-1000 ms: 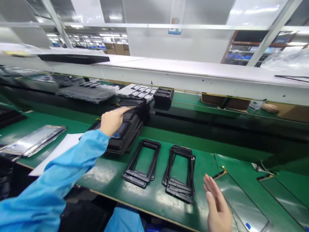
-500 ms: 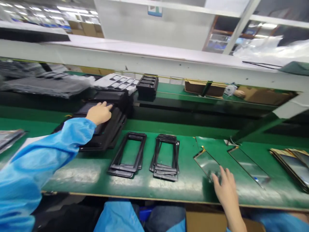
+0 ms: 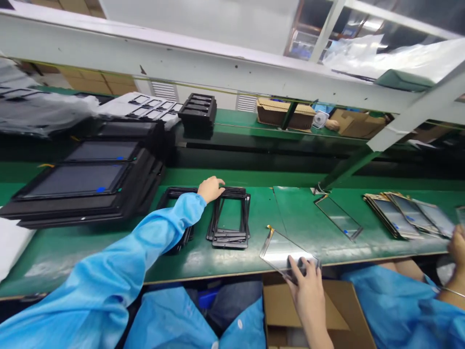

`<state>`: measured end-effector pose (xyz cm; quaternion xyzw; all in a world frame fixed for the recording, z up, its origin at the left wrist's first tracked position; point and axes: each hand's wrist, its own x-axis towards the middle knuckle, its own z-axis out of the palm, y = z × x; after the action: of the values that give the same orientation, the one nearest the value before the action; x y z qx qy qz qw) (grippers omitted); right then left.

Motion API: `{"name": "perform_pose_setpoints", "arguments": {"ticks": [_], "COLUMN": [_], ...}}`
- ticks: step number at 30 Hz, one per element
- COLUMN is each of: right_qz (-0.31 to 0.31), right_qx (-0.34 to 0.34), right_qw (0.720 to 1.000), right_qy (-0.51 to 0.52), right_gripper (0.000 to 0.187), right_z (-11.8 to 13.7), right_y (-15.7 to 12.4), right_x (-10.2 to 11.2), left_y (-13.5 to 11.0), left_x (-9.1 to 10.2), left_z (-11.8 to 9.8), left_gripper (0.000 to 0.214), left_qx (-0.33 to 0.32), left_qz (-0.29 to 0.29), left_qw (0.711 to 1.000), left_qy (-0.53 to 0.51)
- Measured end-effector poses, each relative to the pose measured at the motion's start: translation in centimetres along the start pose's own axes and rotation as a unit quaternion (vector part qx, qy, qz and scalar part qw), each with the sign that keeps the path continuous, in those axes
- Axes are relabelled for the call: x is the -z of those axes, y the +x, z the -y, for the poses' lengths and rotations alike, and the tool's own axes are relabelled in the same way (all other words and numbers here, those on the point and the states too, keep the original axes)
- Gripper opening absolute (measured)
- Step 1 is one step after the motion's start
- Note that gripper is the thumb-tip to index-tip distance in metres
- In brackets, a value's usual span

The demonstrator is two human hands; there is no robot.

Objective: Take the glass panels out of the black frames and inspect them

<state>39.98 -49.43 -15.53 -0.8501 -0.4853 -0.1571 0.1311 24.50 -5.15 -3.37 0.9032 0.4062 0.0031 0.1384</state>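
Note:
My right hand [image 3: 308, 283] grips the lower right end of a clear glass touch panel [image 3: 278, 248] that has a small orange tab at its top left corner. The panel is at the front of the green bench. My left hand [image 3: 210, 189], thumb and finger apart, reaches to the top left corner of a stack of black rectangular frames [image 3: 230, 238]. Whether it touches them I cannot tell. A second stack of black frames [image 3: 169, 194] is partly hidden behind my blue sleeve. Another glass panel [image 3: 337, 215] lies flat further right.
Black trays with dark screens [image 3: 83, 182] are piled at the left. Several panels [image 3: 394, 215] lie stacked at the right, by a co-worker's hand [image 3: 458, 245]. A slanted post [image 3: 348, 167] stands on the bench; an open cardboard box [image 3: 286, 308] sits below its front edge.
My left hand has moved right, from the pile of trays to the black frames. My right hand has taken hold of the glass panel and shifted it. The view has turned right.

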Motion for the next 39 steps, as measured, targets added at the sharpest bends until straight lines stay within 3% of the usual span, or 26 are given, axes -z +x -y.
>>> {"name": "perform_pose_setpoints", "arguments": {"ticks": [5,9,11,14,17,20,24,33,39], "right_qz": [-0.059,-0.142,-0.155,-0.118,-0.056,-0.027,0.001,0.022,0.024], "right_qx": [-0.006,-0.120,-0.225,-0.348,-0.355,-0.339,-0.328,-0.326,-0.310], "right_qw": [0.998,0.966,0.914,0.795,0.704,0.665,0.656,0.649,0.658], "right_qy": [0.031,0.181,0.300,0.484,0.613,0.665,0.680,0.687,0.686], "right_gripper": [0.039,0.025,0.042,0.076,0.083,0.073,0.065,0.065,0.064], "right_z": [0.3,1.2,2.1,4.1,6.8,9.5,11.6,12.4,12.5], "right_y": [0.3,2.0,2.9,4.3,5.6,6.6,7.2,7.0,7.0], "right_x": [3.6,7.7,8.8,9.1,8.8,8.9,9.1,9.0,9.7], "left_y": [-0.2,-0.7,-1.3,-3.5,-7.2,-11.2,-15.1,-17.6,-18.3], "left_x": [-0.3,0.4,1.4,3.1,4.1,4.4,4.5,4.6,4.9], "left_z": [-0.5,-0.6,-0.6,-0.8,-1.7,-2.8,-4.0,-4.7,-5.0], "left_gripper": [0.035,0.031,0.027,0.028,0.042,0.051,0.050,0.035,0.030], "left_qx": [-0.003,-0.011,-0.025,-0.051,-0.083,-0.095,-0.066,-0.082,-0.119], "left_qz": [0.021,0.016,0.011,0.024,0.055,0.072,0.025,-0.063,-0.077], "left_qw": [0.999,0.994,0.984,0.954,0.913,0.869,0.820,0.813,0.825], "left_qy": [-0.033,-0.112,-0.176,-0.294,-0.395,-0.480,-0.568,-0.572,-0.547]}}
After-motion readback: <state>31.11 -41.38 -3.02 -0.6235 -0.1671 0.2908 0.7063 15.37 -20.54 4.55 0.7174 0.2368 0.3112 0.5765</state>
